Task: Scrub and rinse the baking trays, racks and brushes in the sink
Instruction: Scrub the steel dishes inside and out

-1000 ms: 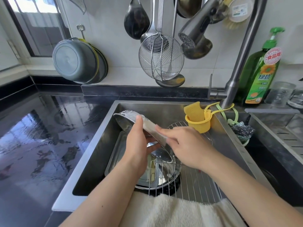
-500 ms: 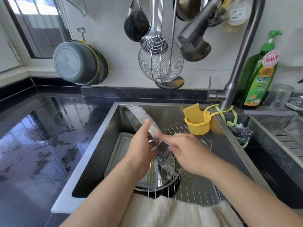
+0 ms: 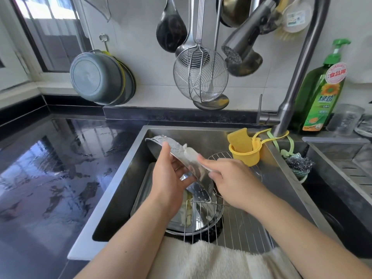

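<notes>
**Soapy pan held up over the sink**

The left hand (image 3: 171, 178) grips the round metal pan (image 3: 181, 156), thumb on the soapy outside, fingers curled under the rim. The pan is tilted, up above the middle of the sink (image 3: 124, 168), nearer the back wall. The right hand (image 3: 231, 178) is closed round a white brush (image 3: 191, 156) & presses it on the pan's side.

The pan looks thin, stiff & light, prob. easy to hold w/ one hand. But it's wet & foamy, so slippery. Best to hold it at the rolled rim, where fingers can hook on.

A flat tray (image 3: 145, 196) & a wire rack (image 3: 237, 234) lie at the sink bottom, by the front edge. They're hard too, not breakable.
</notes>
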`<move>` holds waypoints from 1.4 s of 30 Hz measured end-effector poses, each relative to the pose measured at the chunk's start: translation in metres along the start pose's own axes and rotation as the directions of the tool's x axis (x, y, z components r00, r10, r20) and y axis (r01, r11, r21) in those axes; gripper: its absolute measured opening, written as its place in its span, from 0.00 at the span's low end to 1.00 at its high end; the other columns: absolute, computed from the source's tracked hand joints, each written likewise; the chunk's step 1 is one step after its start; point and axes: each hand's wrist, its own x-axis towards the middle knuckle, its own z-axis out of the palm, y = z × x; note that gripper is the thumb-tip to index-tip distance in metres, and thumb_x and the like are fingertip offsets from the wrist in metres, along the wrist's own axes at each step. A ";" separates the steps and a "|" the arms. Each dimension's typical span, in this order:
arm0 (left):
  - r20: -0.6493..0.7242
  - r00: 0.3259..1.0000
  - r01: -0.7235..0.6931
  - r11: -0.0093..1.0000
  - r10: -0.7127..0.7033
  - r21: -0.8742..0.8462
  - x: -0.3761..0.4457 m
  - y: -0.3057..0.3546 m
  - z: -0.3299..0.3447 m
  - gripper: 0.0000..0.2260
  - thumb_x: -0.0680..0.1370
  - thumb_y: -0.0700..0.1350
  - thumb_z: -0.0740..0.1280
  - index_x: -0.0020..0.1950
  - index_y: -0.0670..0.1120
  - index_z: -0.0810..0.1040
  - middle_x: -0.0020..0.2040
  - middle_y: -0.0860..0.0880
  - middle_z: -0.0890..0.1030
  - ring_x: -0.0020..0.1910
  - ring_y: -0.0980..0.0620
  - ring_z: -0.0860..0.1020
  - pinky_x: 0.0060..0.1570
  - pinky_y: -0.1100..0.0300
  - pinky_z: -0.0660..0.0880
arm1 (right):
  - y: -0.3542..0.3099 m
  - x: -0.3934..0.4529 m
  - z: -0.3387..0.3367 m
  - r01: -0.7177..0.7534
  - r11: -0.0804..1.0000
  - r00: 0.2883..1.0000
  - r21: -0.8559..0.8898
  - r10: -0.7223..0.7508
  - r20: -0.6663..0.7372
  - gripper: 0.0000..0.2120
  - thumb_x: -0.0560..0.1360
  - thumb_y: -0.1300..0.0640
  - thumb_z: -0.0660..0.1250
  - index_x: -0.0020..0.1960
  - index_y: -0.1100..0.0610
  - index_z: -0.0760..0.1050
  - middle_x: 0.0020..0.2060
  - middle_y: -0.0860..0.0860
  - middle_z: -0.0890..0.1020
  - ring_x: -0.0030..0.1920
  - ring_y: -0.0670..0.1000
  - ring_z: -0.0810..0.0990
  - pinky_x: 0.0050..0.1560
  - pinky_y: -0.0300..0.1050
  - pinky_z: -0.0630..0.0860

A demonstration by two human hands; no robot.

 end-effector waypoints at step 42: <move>-0.047 0.999 -0.015 0.987 0.008 -0.159 0.006 0.006 -0.006 0.22 0.85 0.57 0.59 0.70 0.42 0.78 0.67 0.39 0.81 0.67 0.41 0.79 0.72 0.43 0.72 | 0.022 -0.017 -0.011 -0.054 0.997 0.915 0.053 0.029 0.402 0.28 0.85 0.55 0.59 0.70 0.21 0.60 0.31 0.44 0.71 0.28 0.45 0.65 0.33 0.44 0.66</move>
